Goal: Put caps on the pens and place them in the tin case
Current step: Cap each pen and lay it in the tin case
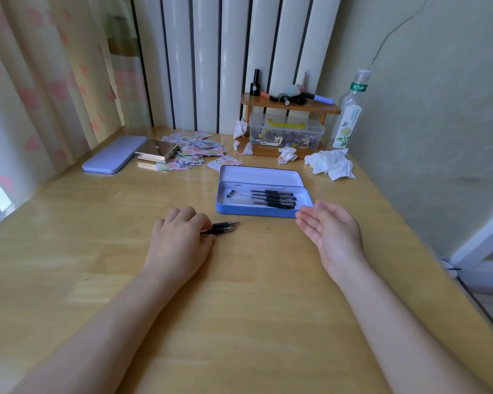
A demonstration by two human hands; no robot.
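done: several capped pens (271, 198) lie in open tin case (264, 191) | left: two uncapped pens (222, 227) on tabletop (254, 280) under left hand (180, 240), grasp unclear | right hand (329, 231) open, empty

A closed lilac case (110, 156) is seen far left on the wooden table (239, 322), beside scattered cards (195, 150). Crumpled tissues (330, 164) and a clear bottle (349, 112) are placed far right.

Blue tin case (256, 212), black pens (271, 198), pink-patterned curtain (40, 89).
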